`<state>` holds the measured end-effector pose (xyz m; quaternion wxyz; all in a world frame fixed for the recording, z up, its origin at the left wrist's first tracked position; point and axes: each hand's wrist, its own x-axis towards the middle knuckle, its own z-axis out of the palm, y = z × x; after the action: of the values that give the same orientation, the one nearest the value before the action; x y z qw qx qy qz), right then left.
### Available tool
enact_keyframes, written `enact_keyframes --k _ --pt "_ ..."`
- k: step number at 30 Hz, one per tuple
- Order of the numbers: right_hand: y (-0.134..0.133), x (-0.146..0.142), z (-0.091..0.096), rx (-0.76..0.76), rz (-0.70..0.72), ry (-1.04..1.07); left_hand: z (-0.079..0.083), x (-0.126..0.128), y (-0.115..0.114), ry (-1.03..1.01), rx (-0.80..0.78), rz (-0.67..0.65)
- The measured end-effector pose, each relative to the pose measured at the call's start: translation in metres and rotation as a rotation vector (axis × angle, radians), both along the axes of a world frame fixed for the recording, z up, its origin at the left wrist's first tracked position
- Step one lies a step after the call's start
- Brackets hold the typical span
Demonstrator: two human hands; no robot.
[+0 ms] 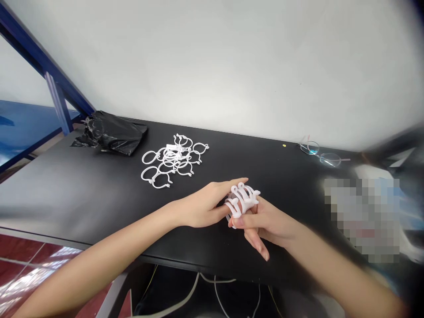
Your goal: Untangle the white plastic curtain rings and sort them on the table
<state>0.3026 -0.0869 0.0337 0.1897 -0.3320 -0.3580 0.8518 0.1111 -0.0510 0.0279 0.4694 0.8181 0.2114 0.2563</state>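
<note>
My left hand (203, 205) and my right hand (265, 223) meet over the black table (82, 194) near its front edge. Between them is a small stack of white plastic rings (243, 198). The right hand's fingers are curled around the stack from below and behind. The left hand's thumb and forefinger pinch the stack's left side. Farther back on the table lies a loose pile of several more white rings (172, 160), apart from both hands.
A crumpled black plastic bag (111, 132) lies at the table's back left. A pair of glasses (319, 154) rests at the back right by the white wall. A blurred-out area sits at right. Cables hang under the table's front edge.
</note>
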Motion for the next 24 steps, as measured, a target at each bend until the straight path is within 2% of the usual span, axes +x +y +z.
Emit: enact_keyframes --k 4,9,13,17,21,24 --pt "0.002 0.0 -0.004 -0.013 -0.01 -0.004 -0.003 0.003 0.0 -0.067 0.021 -0.032" --pt "0.003 0.0 -0.011 -0.036 -0.121 0.009 0.001 0.002 -0.001 -0.047 0.071 0.046" --pt "0.001 -0.004 -0.011 -0.041 -0.124 0.015 -0.001 0.001 -0.002 0.046 -0.007 0.121" --pt "0.001 -0.007 -0.008 -0.001 -0.118 0.003 -0.006 0.005 -0.001 0.009 -0.144 0.217" --pt "0.0 -0.007 -0.01 0.028 -0.106 -0.035 -0.009 0.006 0.0 -0.078 -0.297 0.075" --pt "-0.001 -0.008 -0.013 0.028 -0.098 -0.061 -0.009 0.006 0.0 -0.046 -0.244 0.036"
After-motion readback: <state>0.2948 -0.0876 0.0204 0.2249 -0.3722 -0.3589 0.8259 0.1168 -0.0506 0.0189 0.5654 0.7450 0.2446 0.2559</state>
